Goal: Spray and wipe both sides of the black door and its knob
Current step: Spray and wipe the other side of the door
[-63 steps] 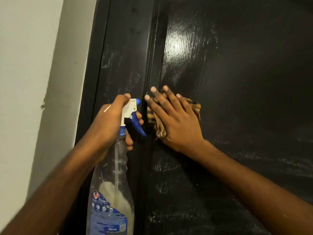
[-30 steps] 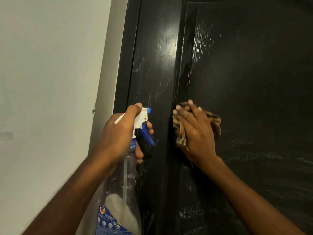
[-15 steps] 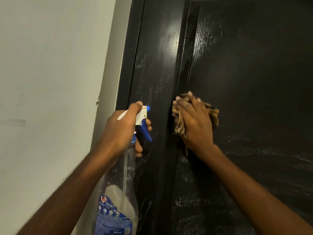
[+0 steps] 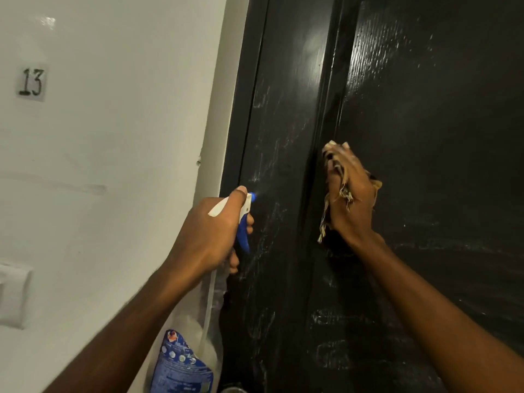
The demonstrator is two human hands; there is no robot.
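The black door fills the right side, glossy, with pale smear marks on its left stile. My left hand grips a clear spray bottle with a white and blue trigger head; its nozzle points at the stile and a faint mist shows at the tip. My right hand presses a frayed tan checked cloth against the edge of the door's inset panel. Most of the cloth is hidden under the hand. The knob is out of view.
A white wall stands left of the black door frame. It carries a small label reading 13 and a white switch plate at the left edge.
The view shifted, showing more wall with the label and switch. My right hand slid up the panel edge with the cloth. A faint mist now shows at the nozzle.
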